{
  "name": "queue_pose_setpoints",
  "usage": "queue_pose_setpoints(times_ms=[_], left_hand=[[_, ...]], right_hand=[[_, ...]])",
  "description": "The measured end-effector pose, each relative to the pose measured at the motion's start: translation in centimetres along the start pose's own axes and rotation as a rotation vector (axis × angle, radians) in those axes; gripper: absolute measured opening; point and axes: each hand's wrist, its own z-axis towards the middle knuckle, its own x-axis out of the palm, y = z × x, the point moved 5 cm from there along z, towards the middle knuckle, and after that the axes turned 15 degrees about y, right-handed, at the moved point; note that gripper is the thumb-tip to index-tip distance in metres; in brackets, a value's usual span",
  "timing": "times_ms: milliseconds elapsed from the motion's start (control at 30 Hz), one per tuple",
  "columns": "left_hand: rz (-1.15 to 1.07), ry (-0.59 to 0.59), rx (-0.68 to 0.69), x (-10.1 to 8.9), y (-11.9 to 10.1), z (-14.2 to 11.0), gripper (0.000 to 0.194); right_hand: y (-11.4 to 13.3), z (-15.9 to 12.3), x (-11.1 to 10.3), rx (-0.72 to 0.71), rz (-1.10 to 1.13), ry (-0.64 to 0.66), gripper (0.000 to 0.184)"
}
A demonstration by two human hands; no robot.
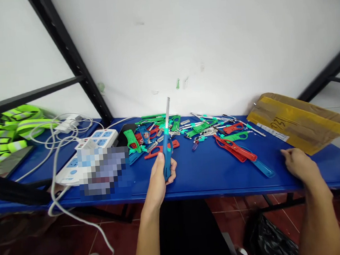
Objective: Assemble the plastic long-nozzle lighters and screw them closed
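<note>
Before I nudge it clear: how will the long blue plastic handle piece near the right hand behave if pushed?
The long blue plastic handle piece is probably light, being slim and hollow-looking. Its straight, moulded shape suggests stiffness. It may drag the red plastic handle piece that seems to overlap it.

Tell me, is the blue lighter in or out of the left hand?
In: the left hand grips the blue lighter, thumb and fingers around its handle, the metal tube sticking out beyond them.
</note>
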Motion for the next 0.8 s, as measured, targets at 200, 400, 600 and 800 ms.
queue_pose_setpoints(times_ms=[200,400,600,800], left_hand=[[-0.007,0.006,0.009,-0.1,0.1,0.3,0.069],[0.032,0.014,0.051,-0.2,-0.2,0.1,0.066],[0.098,0.036,0.066,0.1,-0.4,-0.1,0.060],[0.174,0.023,0.057,0.5,-0.4,-0.4,0.059]], right_hand=[[0.4,-1.1,-1.1,0.076,0.239,-0.093,0.021],[0.3,-4.3,-1.7,0.124,0.302,-0.249,0.013],[-0.3,-5.7,-0.9,0.166,0.326,-0.324,0.020],[-1.9,-6.4,-0.5,0.200,0.292,-0.287,0.030]])
